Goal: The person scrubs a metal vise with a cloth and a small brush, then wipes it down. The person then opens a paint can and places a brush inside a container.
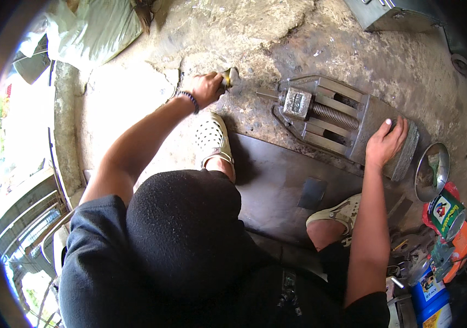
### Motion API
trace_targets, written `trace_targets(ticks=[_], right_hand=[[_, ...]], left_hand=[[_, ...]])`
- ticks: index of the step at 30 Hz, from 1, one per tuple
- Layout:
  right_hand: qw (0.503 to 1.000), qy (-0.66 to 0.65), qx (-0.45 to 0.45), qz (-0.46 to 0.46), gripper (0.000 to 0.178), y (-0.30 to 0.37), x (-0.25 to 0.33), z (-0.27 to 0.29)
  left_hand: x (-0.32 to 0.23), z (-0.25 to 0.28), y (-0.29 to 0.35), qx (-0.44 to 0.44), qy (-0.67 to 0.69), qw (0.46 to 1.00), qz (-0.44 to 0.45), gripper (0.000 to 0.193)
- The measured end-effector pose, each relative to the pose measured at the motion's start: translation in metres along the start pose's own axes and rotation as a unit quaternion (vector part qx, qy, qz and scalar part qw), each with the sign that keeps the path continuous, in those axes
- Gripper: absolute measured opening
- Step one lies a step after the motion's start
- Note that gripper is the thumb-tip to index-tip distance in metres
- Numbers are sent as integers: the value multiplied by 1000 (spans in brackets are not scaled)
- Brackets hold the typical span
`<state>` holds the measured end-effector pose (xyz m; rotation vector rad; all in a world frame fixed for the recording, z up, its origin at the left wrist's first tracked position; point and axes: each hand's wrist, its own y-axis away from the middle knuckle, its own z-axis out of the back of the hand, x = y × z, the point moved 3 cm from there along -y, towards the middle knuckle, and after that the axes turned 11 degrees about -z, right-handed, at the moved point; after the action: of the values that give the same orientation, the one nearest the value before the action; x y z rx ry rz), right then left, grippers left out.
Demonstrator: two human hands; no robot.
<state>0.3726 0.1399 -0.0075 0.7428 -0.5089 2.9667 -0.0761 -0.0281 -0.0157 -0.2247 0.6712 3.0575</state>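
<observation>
My left hand [207,89] is closed around a short object [229,78] with a yellow band and a greyish rounded end; its kind is not clear. It is held over the concrete, left of a heavy metal vise [367,117]. The vise lies on its base, its threaded screw [334,115] and side rails showing, with a thin rod [268,95] sticking out at its left end. My right hand [386,143] lies on the vise's thick right end, fingers stretched out and thumb apart, gripping nothing.
A dark metal sheet [269,180] lies between my feet. At right are a round metal bowl [424,175] with a brush inside, a green can [448,216], an orange item [465,246] and a blue container [429,295]. A grey metal box [395,19] and a pale plastic sack [88,30] stand farther off.
</observation>
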Motion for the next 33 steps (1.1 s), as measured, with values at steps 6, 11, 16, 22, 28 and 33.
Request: trace_targets(ticks=[6, 11, 16, 22, 28, 33], right_hand=[[1000, -2, 0, 6, 46, 0, 0, -1], [999, 29, 2, 17, 46, 0, -2, -5], [999, 19, 4, 27, 47, 1, -3, -6], [998, 46, 13, 28, 46, 0, -1, -7], [997, 62, 9, 37, 46, 0, 3, -7], [996, 68, 1, 59, 45, 0, 5, -8]], left_hand=[[-100, -59, 20, -120, 93, 984, -93, 29], [-127, -75, -2, -177, 63, 960, -206, 41], [-128, -77, -1, -166, 24, 950, -262, 40], [-142, -90, 2, -59, -27, 978, -200, 49], [-148, -79, 4, 63, -49, 978, -192, 60], [-159, -64, -11, 124, -69, 970, -197, 47]])
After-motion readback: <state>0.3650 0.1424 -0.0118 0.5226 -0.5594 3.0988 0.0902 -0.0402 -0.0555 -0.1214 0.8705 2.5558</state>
